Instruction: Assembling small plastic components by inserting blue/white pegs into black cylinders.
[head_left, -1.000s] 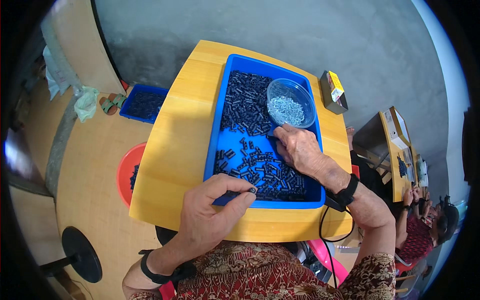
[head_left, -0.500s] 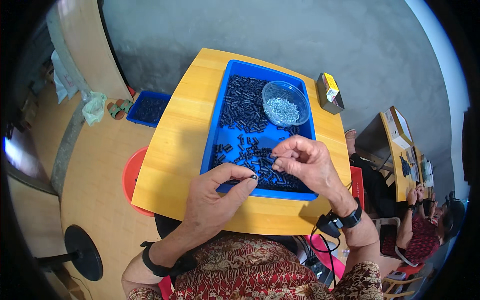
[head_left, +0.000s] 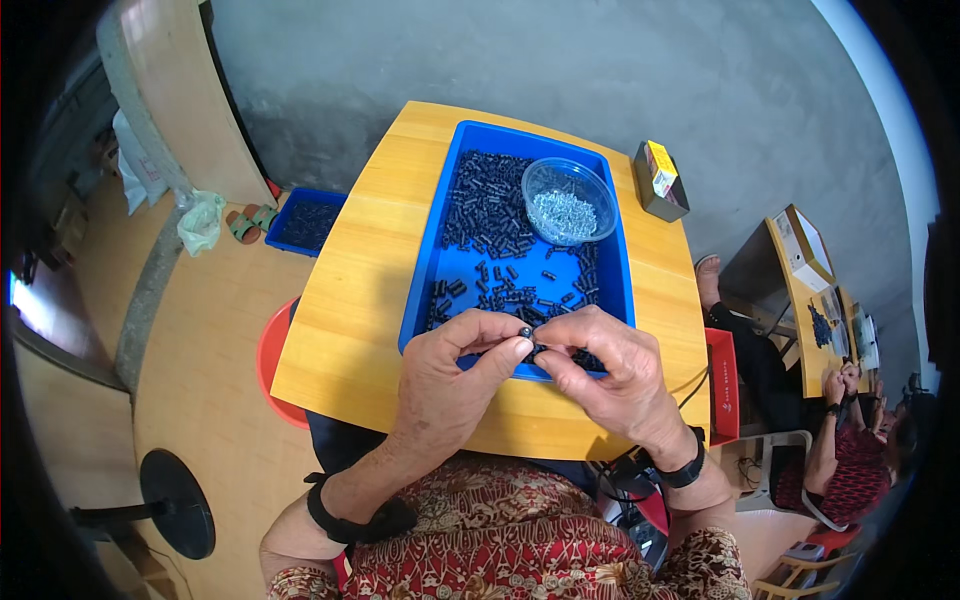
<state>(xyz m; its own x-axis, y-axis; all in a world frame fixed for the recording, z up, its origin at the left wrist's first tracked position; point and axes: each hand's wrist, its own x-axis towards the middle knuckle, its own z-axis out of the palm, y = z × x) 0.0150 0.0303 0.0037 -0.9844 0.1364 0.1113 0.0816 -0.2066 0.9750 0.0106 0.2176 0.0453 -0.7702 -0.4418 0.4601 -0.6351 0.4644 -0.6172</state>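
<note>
Between the thumb and forefinger of my left hand [head_left: 450,378] is a small black cylindrical part [head_left: 525,332], its round end facing up. My right hand [head_left: 612,372] meets it from the other side in a pinch; whatever its fingertips hold is too small to make out. Both hands are over the near edge of a blue tray [head_left: 423,250]. Many similar black parts [head_left: 490,195] lie loose in the tray, heaped at the far left. A clear round tub [head_left: 528,195] of small silvery metal pieces [head_left: 565,214] stands in its far right part.
The tray rests on a yellow wooden table [head_left: 345,300]. A dark box [head_left: 662,200] with a yellow packet sits at the far right corner. Red containers [head_left: 722,385] flank the table. A second blue tray [head_left: 303,222] is on the floor; another person [head_left: 840,470] works at right.
My right hand has come down and left to meet the black part. My left hand has shifted slightly right, still pinching that part.
</note>
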